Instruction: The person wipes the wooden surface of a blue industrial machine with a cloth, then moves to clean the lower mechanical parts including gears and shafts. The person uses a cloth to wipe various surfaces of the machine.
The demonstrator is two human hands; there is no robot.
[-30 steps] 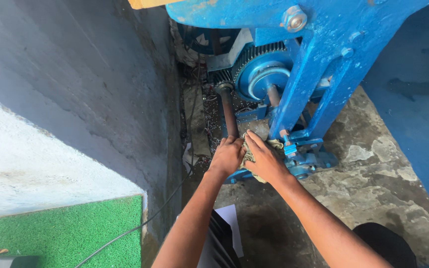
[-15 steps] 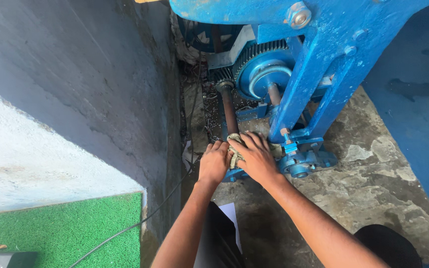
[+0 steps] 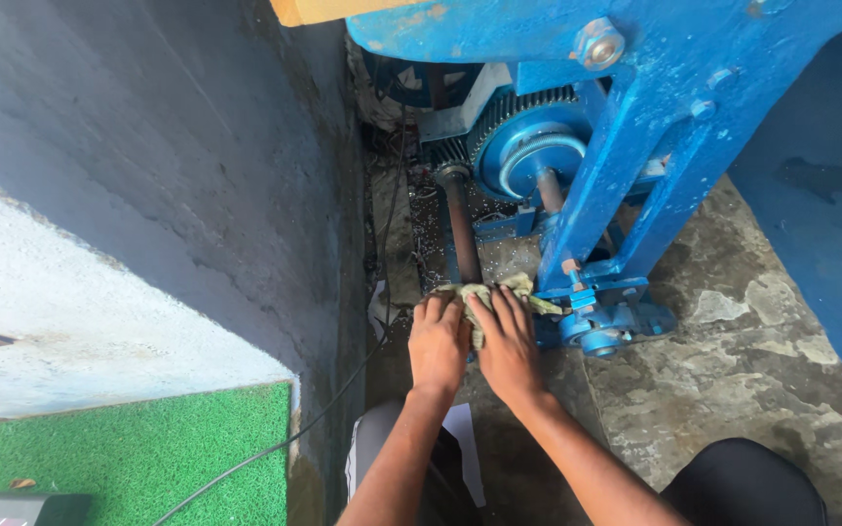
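A blue metal machine frame (image 3: 655,127) stands on a stained concrete floor, with a toothed gear wheel (image 3: 523,146) and a dark rusty shaft (image 3: 460,229) running toward me. A dirty yellowish rag (image 3: 494,292) lies at the near end of the shaft, by the machine's foot. My left hand (image 3: 438,341) and my right hand (image 3: 509,343) press side by side on the rag, fingers flat and pointing away from me. The rag's middle is hidden under my fingers.
A grey painted wall (image 3: 148,175) rises close on the left, leaving a narrow littered gap (image 3: 397,234) beside the machine. Green artificial turf (image 3: 129,458) lies at lower left, crossed by a thin cable (image 3: 275,448). My dark-clothed knees (image 3: 743,482) are below.
Both hands have shifted left and flattened onto the rag; earlier my right hand clutched the rag nearer the machine's foot. The view has tilted slightly.
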